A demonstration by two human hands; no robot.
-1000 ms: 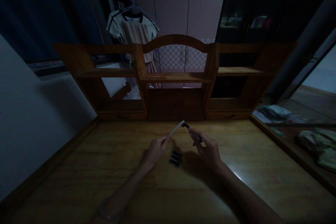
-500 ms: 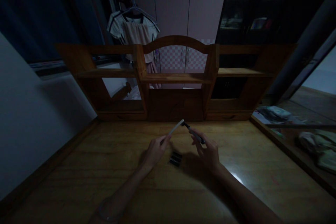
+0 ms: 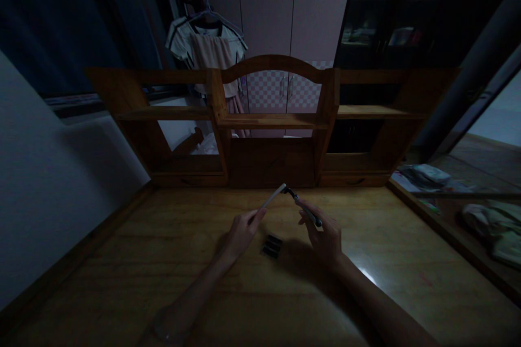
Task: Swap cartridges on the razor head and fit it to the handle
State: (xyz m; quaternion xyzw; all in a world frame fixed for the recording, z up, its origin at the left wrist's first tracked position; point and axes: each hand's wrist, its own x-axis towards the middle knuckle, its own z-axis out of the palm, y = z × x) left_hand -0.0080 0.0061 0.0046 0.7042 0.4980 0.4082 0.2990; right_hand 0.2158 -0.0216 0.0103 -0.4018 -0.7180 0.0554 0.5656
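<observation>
My left hand is closed on the lower end of a thin pale stick, which slants up to the right. In my right hand is a razor-like tool with a dark and grey handle. Its dark head meets or nearly meets the tip of the pale stick; contact is too small to tell. Below and between my hands, a small clear pack with black pieces lies flat on the wooden tabletop.
A wooden shelf unit stands along the table's far edge. Behind it are hanging clothes and a pale wardrobe. A white wall borders the left side. Bags and cloth lie beyond the right edge.
My right hand has shifted slightly right and down with the tool, whose handle now slants a little differently. My left hand and the pale stick have barely moved.
</observation>
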